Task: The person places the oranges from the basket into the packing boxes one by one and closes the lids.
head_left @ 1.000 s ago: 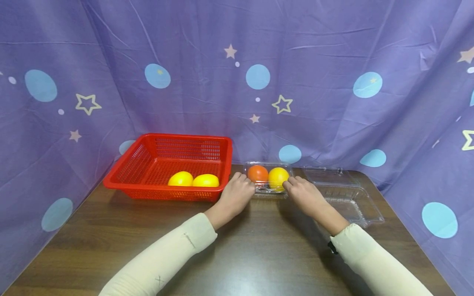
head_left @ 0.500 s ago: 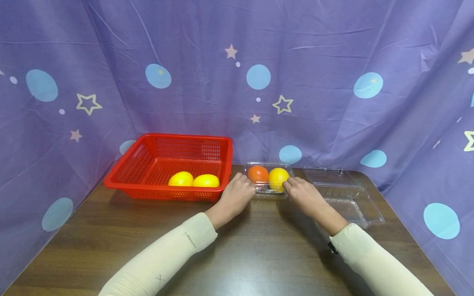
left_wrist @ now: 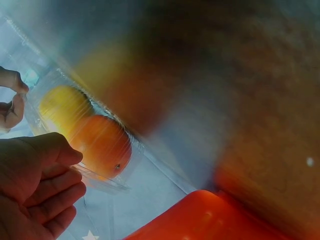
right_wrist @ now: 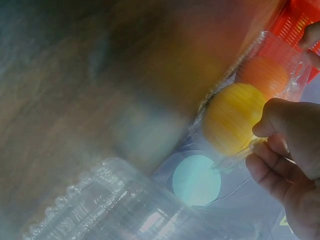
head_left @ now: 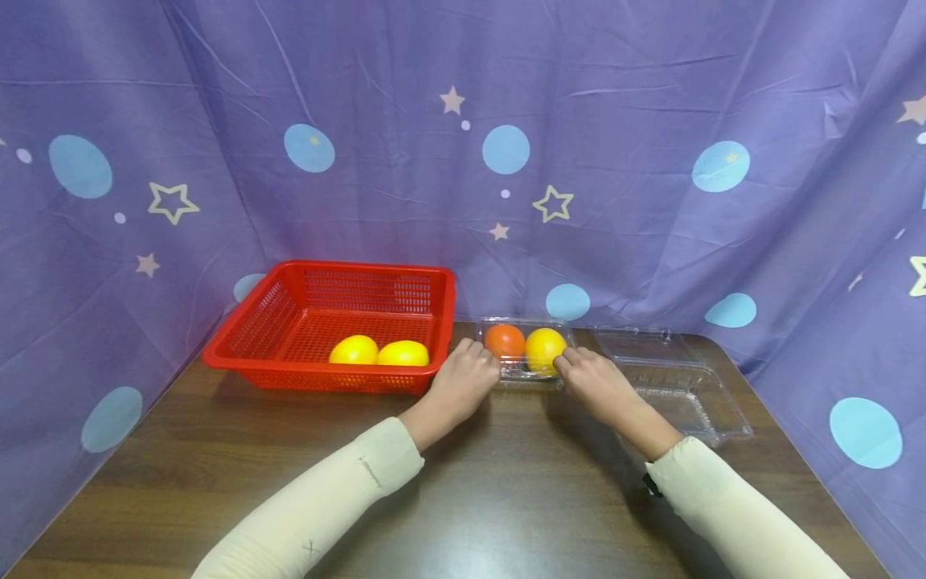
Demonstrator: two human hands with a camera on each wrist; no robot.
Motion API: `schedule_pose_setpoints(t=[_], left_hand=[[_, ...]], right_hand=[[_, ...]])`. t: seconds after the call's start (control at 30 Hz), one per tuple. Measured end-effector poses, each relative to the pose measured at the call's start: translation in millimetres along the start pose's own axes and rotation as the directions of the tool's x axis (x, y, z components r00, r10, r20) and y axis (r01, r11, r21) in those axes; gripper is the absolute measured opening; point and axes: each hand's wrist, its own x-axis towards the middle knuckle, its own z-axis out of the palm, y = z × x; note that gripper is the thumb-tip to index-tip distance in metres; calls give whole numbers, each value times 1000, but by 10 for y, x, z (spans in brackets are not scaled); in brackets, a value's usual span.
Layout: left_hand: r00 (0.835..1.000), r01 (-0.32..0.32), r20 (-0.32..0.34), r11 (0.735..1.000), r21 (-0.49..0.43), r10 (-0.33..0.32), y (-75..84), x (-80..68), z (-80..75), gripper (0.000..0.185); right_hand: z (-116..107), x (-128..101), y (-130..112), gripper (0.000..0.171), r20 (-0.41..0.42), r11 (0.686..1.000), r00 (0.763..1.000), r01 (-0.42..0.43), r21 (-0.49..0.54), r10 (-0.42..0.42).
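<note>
Nothing has visibly moved since the earlier frames. The clear box (head_left: 522, 371) is gripped at its left end by the left hand (head_left: 463, 379) and pinched at its right end by the right hand (head_left: 589, 378). It rests on the desk (head_left: 463, 498) beside the basket (head_left: 239, 342). An orange (head_left: 504, 339) and a lemon (head_left: 544, 349) are already boxed; two lemons (head_left: 378, 351) remain in the basket. A second box (head_left: 680, 386) stands unfilled.
</note>
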Motion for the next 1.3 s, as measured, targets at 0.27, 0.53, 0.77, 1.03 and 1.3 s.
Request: schedule_pose_setpoints(t=[0.27, 0.53, 0.77, 1.03, 1.3], left_hand=[[999, 11, 42, 1000, -10, -10, 0, 9, -14, 8], [986, 79, 152, 996, -50, -71, 6, 38, -149, 7], [977, 147, 177, 980, -132, -123, -16, 107, -250, 29], [971, 194, 173, 970, -146, -168, -9, 184, -184, 5], [959, 246, 213, 927, -283, -189, -12, 227, -137, 16]], right_hand=[[-32, 2, -10, 29, 3, 1000, 1000, 5, 1, -5], [-148, 14, 14, 20, 77, 985, 995, -69, 159, 57], [-193, 41, 58, 12, 59, 973, 992, -118, 200, 108], [-164, 106, 76, 19, 13, 980, 995, -95, 175, 95], [-126, 178, 70, 19, 41, 973, 994, -107, 203, 101]])
